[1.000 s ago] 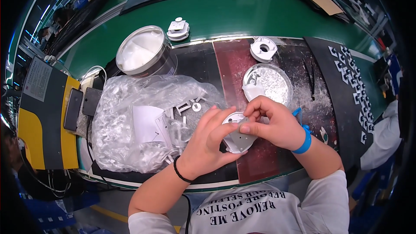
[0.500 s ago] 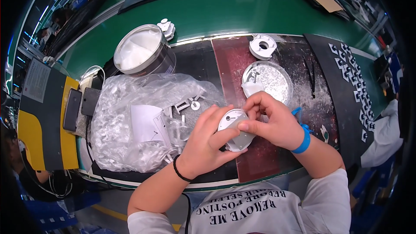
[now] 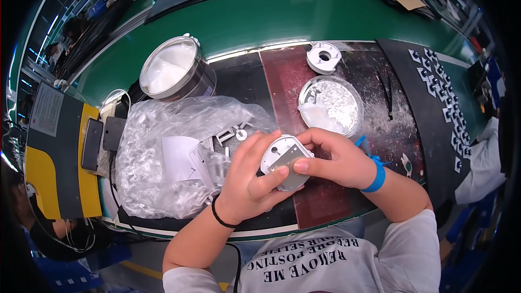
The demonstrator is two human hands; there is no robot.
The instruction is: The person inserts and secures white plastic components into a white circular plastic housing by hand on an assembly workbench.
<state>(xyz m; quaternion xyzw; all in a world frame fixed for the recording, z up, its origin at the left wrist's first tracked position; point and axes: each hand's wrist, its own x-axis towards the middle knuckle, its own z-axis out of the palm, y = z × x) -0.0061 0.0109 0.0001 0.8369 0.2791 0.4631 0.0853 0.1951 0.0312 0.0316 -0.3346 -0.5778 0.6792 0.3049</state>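
Note:
Both hands hold a white round plastic housing [image 3: 268,158] in front of my chest, above the near part of the table. A flat grey plate [image 3: 288,158] lies over much of its face, and a dark keyhole-shaped opening shows beside it. My left hand [image 3: 244,176] wraps the housing from the left, its thumb on the plate. From the other side my right hand [image 3: 342,161] closes on the rim, its thumb pressing on the plate near the left thumb. The fingertips behind the housing are hidden.
To the left lies a clear plastic bag [image 3: 146,157] with white parts [image 3: 225,134] and a paper sheet [image 3: 184,157]. Behind stands a metal tin [image 3: 203,84]. A shallow round dish [image 3: 350,103], another white housing [image 3: 320,65] and tweezers [image 3: 388,95] lie ahead. Small parts [image 3: 442,89] line a black mat.
My right hand's raised, pinched fingers have come down around the housing's rim, its thumb on the plate. More of the grey plate shows. Both hands and the housing have shifted slightly left.

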